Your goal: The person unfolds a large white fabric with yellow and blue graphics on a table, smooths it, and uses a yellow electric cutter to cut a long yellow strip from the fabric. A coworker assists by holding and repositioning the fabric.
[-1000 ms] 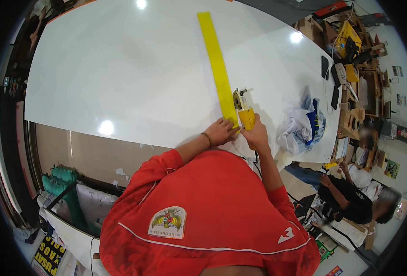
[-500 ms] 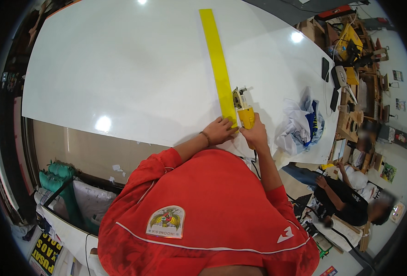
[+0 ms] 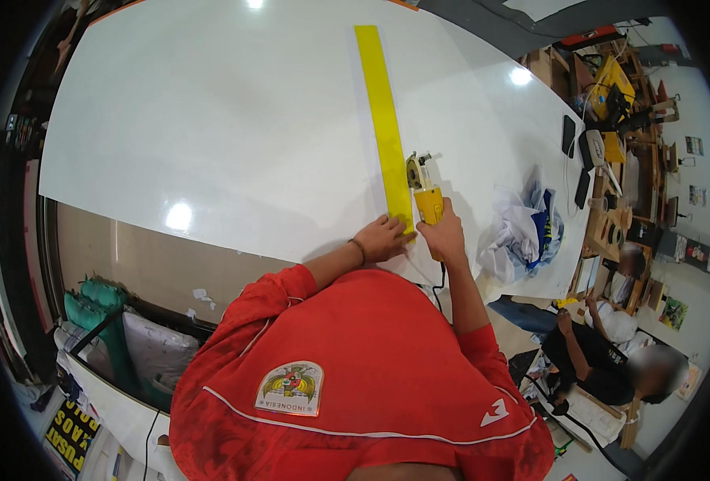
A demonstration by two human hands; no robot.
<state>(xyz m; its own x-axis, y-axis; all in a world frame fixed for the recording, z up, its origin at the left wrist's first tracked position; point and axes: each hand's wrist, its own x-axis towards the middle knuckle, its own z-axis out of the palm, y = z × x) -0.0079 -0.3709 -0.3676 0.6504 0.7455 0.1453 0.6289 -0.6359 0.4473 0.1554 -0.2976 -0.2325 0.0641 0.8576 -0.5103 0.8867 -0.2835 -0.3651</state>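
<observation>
A long yellow strip (image 3: pixel 383 120), flat like a straightedge, lies on the white table top (image 3: pixel 210 120) and points away from me. My left hand (image 3: pixel 383 239) rests over its near end, palm down, fingers spread out across it. On the strip's right side, my right hand (image 3: pixel 443 232) is wrapped around the yellow body of a corded electric rotary cutter (image 3: pixel 428 204). The cutter's round metal head (image 3: pixel 416 171) is up close beside the strip's right edge. A dark cord leaves its rear end toward my body. Its blade's contact with the surface cannot be made out.
Crumpled white and blue cloth (image 3: pixel 523 228) lies right of my right hand. Dark flat devices (image 3: pixel 568 135) and a cable sit along the table's right edge. A person in dark clothes (image 3: pixel 591 353) is at the right. Green-wrapped bundles (image 3: pixel 102 313) stand below the table at left.
The view has shifted slightly, so the strip and table appear a little lower. Both hands keep nearly the same place, the cutter still beside the strip. The person at the right has raised an arm.
</observation>
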